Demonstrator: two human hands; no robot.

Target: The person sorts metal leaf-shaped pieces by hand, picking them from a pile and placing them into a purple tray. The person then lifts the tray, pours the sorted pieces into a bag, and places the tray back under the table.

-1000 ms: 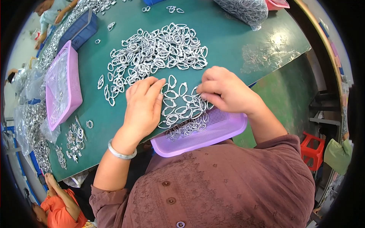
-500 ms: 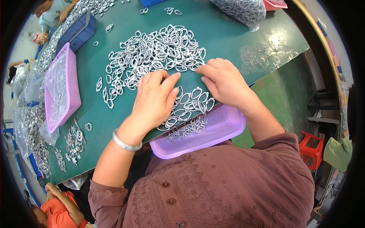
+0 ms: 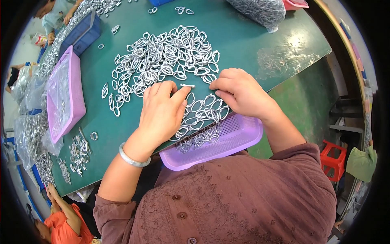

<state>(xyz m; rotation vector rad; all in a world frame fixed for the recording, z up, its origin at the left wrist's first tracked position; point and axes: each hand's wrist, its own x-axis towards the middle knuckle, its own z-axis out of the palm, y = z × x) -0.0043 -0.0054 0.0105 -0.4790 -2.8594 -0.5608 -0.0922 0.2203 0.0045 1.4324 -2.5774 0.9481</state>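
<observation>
A heap of silver oval metal rings covers the middle of the green table. My left hand is closed at the near side of the heap, with a slim silver metal piece, seen edge-on, at its fingertips. To its right my right hand has thumb and forefinger drawn together beside a ring at the heap's edge; what they hold, if anything, is hidden. Between my hands and the table edge lies a smaller group of rings. Below it, a purple mesh basket contains more rings.
A purple tray with clear plastic and a blue bin stand at the left. Small metal parts lie near them. A filled plastic bag sits at the far right. Other people work along the left side; a red stool stands right.
My left hand has drawn slightly back toward me, and a slim metal piece now shows at its fingertips. My right hand has come slightly nearer, with a ring now visible beside its fingers.
</observation>
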